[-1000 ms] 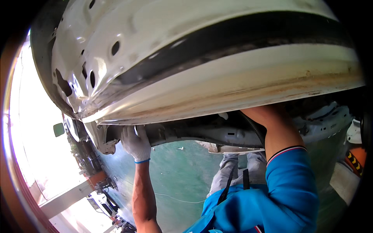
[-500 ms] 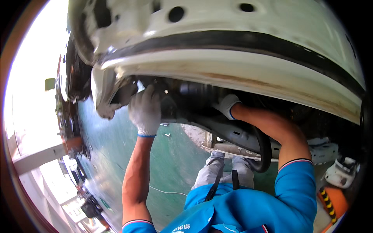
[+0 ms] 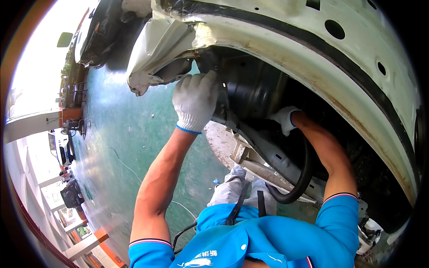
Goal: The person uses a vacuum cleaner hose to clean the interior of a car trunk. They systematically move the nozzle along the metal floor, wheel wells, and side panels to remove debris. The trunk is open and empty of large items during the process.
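Observation:
My left hand [image 3: 196, 100], in a white knit glove with a blue cuff, is closed at the dark metal edge of a vehicle's body frame, beside a bent pale body panel [image 3: 156, 49]. Its fingertips are hidden against the metal. My right hand [image 3: 285, 118], gloved alike, reaches into the dark cavity under the curved pale panel [image 3: 286, 60]. Its thumb points down and its fingers fade into shadow, so their grip cannot be made out. Below it a black corrugated hose [image 3: 301, 185] loops down past a grey metal rail [image 3: 277, 156].
Black sealing strip [image 3: 295, 33] follows the large pale panel above. A green floor [image 3: 134, 111] spreads to the left, with a thin white cable [image 3: 178, 204] on it. Another vehicle's dark front [image 3: 96, 42] stands at the far left. My legs [image 3: 232, 187] are below the rail.
My view has turned, so the body panel now slopes down to the right. My left hand stays at the frame edge, with its fingers more curled. My right hand remains inside the cavity.

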The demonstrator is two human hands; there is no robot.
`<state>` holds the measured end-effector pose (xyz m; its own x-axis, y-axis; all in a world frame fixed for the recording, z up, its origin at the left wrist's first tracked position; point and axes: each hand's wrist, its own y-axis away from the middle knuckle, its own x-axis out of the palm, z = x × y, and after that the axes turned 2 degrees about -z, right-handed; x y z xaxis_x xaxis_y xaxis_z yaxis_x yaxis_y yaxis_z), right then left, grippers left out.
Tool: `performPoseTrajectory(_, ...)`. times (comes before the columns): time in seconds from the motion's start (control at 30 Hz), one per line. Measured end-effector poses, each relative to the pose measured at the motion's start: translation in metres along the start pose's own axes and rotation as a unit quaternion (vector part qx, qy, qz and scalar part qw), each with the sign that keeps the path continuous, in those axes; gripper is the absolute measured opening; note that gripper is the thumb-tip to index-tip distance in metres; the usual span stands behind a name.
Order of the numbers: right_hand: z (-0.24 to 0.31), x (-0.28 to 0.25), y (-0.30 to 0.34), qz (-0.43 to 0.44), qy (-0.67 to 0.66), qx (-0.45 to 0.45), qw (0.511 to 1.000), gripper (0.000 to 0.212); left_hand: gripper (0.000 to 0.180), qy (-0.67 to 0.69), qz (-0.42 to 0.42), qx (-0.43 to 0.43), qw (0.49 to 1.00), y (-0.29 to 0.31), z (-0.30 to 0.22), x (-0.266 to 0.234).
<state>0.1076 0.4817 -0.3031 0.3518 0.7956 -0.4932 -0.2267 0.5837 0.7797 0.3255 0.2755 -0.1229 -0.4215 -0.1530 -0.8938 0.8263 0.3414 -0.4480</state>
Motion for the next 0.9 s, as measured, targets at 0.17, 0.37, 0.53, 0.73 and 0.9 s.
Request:
performPoseTrajectory(0.17,-0.022,0.001,0.023,-0.043,0.028,0.021,0.998,0.108,0.034,0.003,-0.029,0.023,0.999,0.001,0.000,0.004)
performPoseTrajectory(0.37,-0.021,0.006,0.012,-0.060,0.016,0.038,0.997,0.107,0.031,-0.007,0.003,0.016,1.000,-0.001,-0.004,-0.002)
performPoseTrajectory(0.53,-0.020,0.010,0.004,-0.076,0.003,0.039,0.996,0.106,0.028,-0.012,0.021,0.026,0.999,-0.002,-0.005,-0.004)
performPoseTrajectory(0.73,-0.020,0.016,0.008,-0.086,-0.001,0.040,0.996,0.106,0.022,-0.007,0.024,0.026,0.999,0.000,-0.005,-0.002)
performPoseTrajectory(0.9,-0.016,0.021,0.007,-0.088,-0.004,0.042,0.995,0.105,0.019,0.000,0.014,0.032,0.999,-0.001,-0.005,-0.002)
